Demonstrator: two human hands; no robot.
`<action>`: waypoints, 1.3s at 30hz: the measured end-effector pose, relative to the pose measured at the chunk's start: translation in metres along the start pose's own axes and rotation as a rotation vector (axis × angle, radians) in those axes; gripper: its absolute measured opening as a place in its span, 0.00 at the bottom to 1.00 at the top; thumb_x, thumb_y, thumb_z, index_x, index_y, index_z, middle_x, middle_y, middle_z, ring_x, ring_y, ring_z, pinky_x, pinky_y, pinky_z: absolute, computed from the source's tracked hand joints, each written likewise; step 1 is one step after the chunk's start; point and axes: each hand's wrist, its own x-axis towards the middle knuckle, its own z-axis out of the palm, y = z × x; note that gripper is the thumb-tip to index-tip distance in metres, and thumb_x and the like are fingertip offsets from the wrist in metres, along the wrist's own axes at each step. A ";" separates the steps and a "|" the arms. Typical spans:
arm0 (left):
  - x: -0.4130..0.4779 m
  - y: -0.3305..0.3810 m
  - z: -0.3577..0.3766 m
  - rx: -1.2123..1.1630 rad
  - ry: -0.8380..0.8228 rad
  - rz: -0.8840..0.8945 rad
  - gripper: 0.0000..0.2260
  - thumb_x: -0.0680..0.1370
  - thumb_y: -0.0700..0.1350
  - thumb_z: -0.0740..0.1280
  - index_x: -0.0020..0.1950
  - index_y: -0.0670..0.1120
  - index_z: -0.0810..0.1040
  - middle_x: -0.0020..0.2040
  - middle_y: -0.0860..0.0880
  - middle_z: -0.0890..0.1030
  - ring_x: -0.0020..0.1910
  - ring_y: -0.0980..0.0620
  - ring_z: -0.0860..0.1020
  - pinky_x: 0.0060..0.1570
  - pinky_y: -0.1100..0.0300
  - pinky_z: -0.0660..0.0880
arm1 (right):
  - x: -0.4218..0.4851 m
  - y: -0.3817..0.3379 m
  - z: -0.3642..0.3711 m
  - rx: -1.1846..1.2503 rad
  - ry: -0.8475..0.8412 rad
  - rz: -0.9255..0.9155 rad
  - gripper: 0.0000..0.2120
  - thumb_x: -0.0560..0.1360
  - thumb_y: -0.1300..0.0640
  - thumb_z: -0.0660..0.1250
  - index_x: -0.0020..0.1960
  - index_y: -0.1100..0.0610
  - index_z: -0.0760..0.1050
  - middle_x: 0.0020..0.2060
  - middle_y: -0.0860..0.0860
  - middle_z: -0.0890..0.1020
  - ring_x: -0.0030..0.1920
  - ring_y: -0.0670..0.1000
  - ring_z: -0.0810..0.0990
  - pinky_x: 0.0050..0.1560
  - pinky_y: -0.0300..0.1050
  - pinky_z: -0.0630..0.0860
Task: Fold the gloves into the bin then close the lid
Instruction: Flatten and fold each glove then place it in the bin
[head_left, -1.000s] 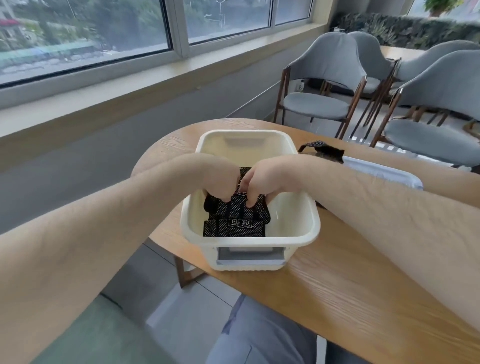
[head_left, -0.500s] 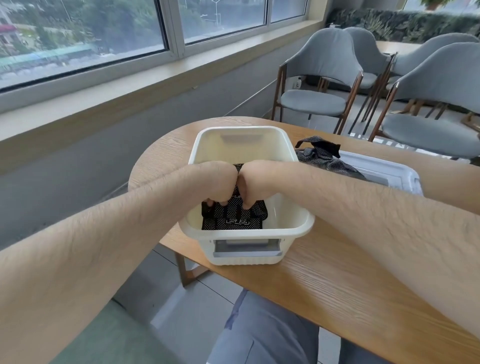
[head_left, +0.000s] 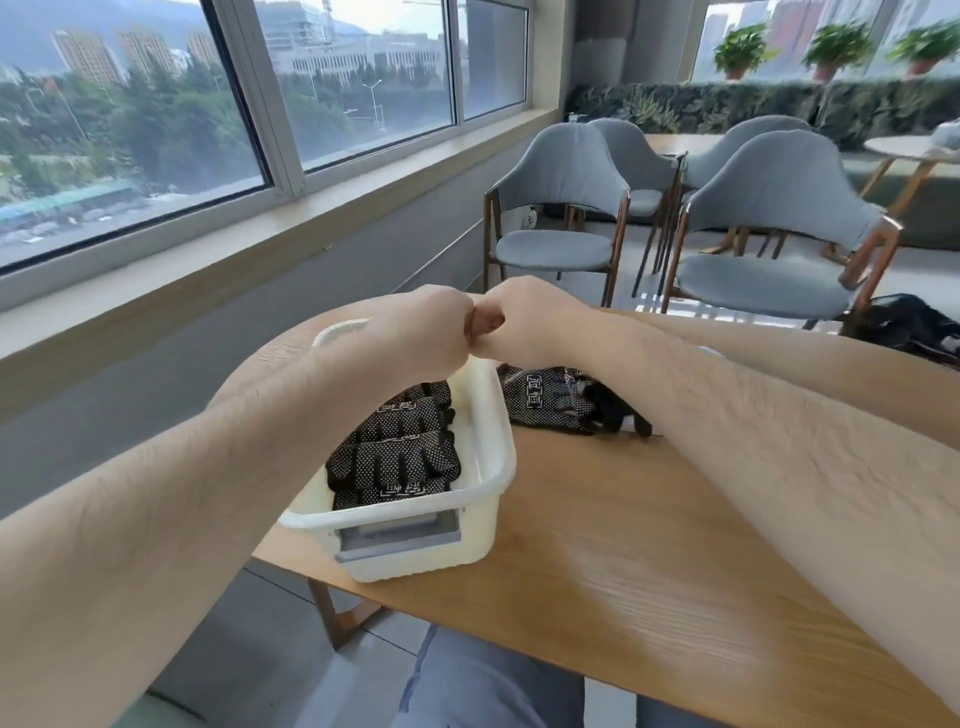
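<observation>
Both hands, left (head_left: 415, 332) and right (head_left: 524, 322), have risen from the bin (head_left: 488, 415), fists closed, apparently empty; folded gloves (head_left: 395, 457) stay inside, another glove (head_left: 550, 400) waits on the worktop (head_left: 623, 545).

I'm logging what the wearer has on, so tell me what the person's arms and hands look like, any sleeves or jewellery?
Both forearms are bare from the frame edge to the wrist, with visible hair and no sleeve in view. The left hand and right hand carry no glove, watch or bracelet; rings cannot be judged from here. Grey-blue trousers show below the table edge.
</observation>
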 end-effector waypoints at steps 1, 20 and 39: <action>0.006 0.019 -0.003 0.006 0.011 0.025 0.07 0.80 0.38 0.59 0.46 0.44 0.75 0.36 0.49 0.72 0.40 0.44 0.75 0.37 0.55 0.70 | -0.012 0.013 -0.006 0.009 0.026 0.021 0.07 0.74 0.54 0.68 0.40 0.55 0.80 0.41 0.54 0.83 0.46 0.57 0.80 0.49 0.52 0.79; 0.024 0.198 0.121 -0.729 0.307 -0.088 0.08 0.78 0.41 0.67 0.56 0.40 0.79 0.57 0.40 0.75 0.58 0.38 0.72 0.59 0.48 0.70 | -0.108 0.179 0.060 0.132 0.248 0.451 0.07 0.78 0.53 0.64 0.52 0.49 0.80 0.53 0.49 0.79 0.55 0.52 0.77 0.54 0.51 0.78; 0.060 0.190 0.169 -0.879 0.635 -0.124 0.19 0.76 0.47 0.71 0.66 0.48 0.76 0.65 0.46 0.73 0.63 0.45 0.70 0.65 0.63 0.56 | -0.070 0.211 0.125 0.194 0.804 0.375 0.11 0.82 0.54 0.62 0.60 0.55 0.81 0.53 0.50 0.81 0.54 0.52 0.79 0.57 0.53 0.78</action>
